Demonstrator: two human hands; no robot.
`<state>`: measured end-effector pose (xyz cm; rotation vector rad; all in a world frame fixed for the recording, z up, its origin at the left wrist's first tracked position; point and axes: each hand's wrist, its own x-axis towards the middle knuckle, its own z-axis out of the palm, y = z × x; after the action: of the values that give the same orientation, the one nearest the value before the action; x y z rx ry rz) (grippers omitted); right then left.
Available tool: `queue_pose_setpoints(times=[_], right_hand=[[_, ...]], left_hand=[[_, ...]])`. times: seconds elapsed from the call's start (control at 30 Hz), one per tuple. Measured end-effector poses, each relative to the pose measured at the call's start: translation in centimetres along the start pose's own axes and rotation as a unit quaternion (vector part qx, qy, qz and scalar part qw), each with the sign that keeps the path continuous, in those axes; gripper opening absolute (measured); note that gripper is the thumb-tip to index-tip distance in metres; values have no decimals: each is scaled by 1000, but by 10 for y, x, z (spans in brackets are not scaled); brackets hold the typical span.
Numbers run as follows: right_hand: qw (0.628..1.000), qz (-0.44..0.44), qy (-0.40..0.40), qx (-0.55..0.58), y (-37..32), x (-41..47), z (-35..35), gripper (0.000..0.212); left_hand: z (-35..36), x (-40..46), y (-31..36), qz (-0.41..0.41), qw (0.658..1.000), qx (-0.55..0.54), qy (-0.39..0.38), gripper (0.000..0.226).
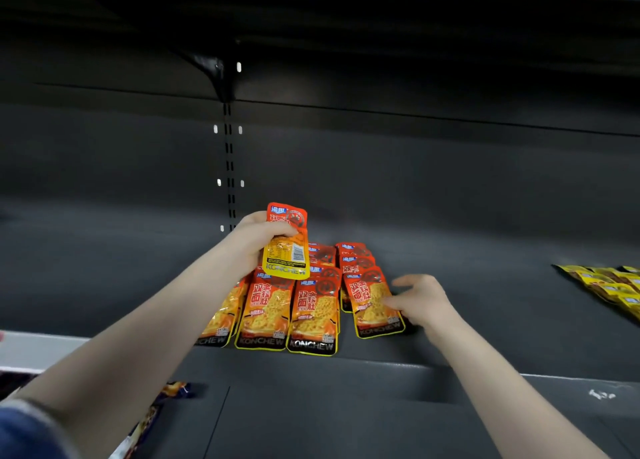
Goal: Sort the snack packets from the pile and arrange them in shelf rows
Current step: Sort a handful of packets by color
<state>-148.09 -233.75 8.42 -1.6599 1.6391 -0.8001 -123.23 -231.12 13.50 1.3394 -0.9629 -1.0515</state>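
Left hand (258,238) gripped orange plastic snack packets (286,242) above the shelf rows (311,306); right hand (420,301), fingers relaxed, touched the rightmost packet (372,302)

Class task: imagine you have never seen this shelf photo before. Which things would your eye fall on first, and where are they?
The bright orange snack packets laid in overlapping rows on the dark shelf at centre stand out first. Above them the left hand grips a few packets, while the right hand touches the rightmost row's front packet. Yellow packets lie at far right.
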Motion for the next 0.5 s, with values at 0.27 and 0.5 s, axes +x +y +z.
queue_pose_setpoints(times=[0.27, 0.5], right_hand=[[998, 15, -2, 63, 3, -1, 14, 36], [998, 0, -4, 57, 4, 0, 12, 41]], left_hand=[[-2, -6, 0, -13, 1000, 9, -14, 31], [12, -12, -3, -27, 998, 37, -50, 30]])
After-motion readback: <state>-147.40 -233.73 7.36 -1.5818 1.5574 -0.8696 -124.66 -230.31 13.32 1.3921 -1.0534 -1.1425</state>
